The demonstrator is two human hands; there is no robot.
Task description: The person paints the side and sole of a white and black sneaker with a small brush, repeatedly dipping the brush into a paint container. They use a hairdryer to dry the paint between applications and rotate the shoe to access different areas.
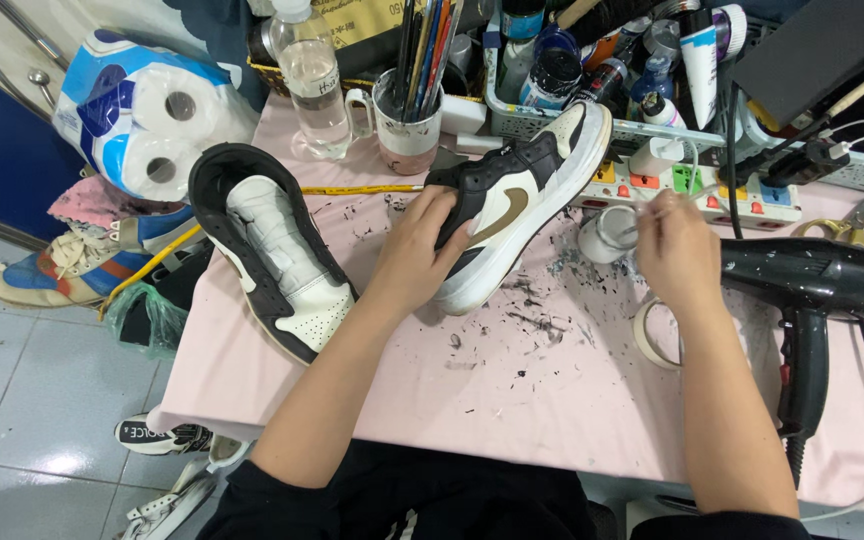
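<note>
A pale pink cloth flecked with dark paint chips covers the bench (pixel 512 390), which stands on a floor of light grey tiles (pixel 42 400). On that cloth the left hand (pixel 414 255) has its grip clamped over the heel end of a black, cream and brown sneaker (pixel 517 200). The sneaker lies on its side, sole facing away from the person. Its long axis runs on a diagonal, toe pointing up and away from the grip toward the far right, heel tucked under the palm.

To the outer side of that grip lies a second sneaker (pixel 272 250), stuffed with white paper, its long axis slanting the other way. Beyond the fingers stands a mug of brushes (pixel 410 110) and a clear plastic bottle (pixel 314 85).

The right hand (pixel 680 250) has thumb and fingers pinched together on a thin brush (pixel 657 210); its tip is at the mouth of a small white jar (pixel 607 235) just inside the grip. Under the wrist sits a roll of tape (pixel 657 335). Outside the grip rests a black hair dryer (pixel 817 285), and past the knuckles a power strip (pixel 692 185) and a basket of paint bottles (pixel 592 70).

On the floor lie more shoes (pixel 77 260) and a pack of paper rolls (pixel 147 110).
</note>
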